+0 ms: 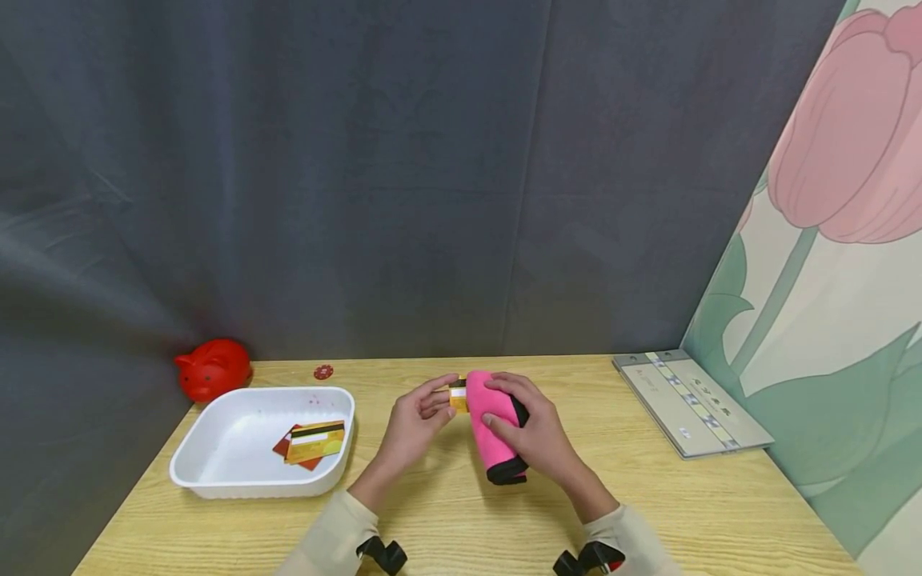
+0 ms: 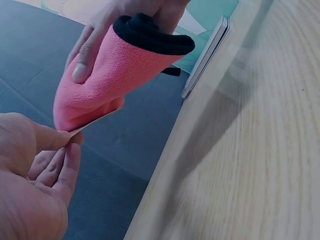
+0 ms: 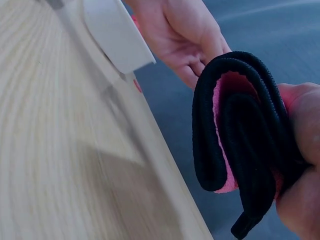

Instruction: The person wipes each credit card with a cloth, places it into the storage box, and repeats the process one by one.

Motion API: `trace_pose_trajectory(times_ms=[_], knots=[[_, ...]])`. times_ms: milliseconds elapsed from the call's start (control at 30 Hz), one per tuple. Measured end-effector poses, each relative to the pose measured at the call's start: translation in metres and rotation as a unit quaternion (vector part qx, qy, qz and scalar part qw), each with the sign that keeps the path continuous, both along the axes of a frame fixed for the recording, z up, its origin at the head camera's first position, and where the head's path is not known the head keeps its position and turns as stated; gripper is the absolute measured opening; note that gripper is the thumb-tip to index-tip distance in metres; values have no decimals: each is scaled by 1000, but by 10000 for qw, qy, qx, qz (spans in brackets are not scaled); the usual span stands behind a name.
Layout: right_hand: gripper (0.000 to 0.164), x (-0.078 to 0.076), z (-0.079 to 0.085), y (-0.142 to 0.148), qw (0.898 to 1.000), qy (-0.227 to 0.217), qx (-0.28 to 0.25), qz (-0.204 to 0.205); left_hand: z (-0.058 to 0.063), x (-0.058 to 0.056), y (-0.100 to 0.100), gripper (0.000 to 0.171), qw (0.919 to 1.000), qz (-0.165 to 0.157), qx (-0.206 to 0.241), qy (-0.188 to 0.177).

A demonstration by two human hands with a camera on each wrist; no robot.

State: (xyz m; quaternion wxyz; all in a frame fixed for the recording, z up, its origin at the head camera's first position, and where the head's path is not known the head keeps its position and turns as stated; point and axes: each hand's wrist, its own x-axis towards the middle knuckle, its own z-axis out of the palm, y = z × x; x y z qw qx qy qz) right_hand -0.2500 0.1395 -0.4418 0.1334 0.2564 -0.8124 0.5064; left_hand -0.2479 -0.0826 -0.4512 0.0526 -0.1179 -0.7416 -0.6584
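Observation:
My right hand (image 1: 536,428) grips a folded pink cloth with black edging (image 1: 490,428), held above the table. Between the thumb and fingers of my left hand (image 1: 414,420) is a gold bank card with a dark stripe (image 1: 458,396), pinched at its edge. The card's other end lies against the pink cloth and is partly hidden by it in the head view. From the left wrist view, the card (image 2: 95,123) appears edge-on under the cloth (image 2: 110,75). The right wrist view looks into the cloth's black-edged folds (image 3: 245,130).
A white tray (image 1: 230,484) on the left holds a gold card (image 1: 315,442) over red cards. Behind it sit a red piggy bank (image 1: 214,370) and a small red disc (image 1: 323,372). A grey album or folder (image 1: 691,404) lies at the right, by the flowered wall.

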Motion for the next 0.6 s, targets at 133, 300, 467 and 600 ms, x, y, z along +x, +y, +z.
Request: trace_pose_trajectory(times_ms=[133, 300, 467, 600], knots=[[46, 4, -2, -7, 9998, 85, 106, 125, -2, 0, 1, 48, 10000, -32, -10, 54], [46, 5, -3, -10, 9994, 152, 256, 187, -4, 0, 2, 47, 9999, -51, -4, 134], [47, 4, -2, -8, 9994, 188, 282, 82, -2, 1, 3, 48, 9999, -81, 67, 86], [48, 2, -2, -3, 9995, 205, 223, -95, 0, 2, 3, 49, 10000, -68, 72, -1]])
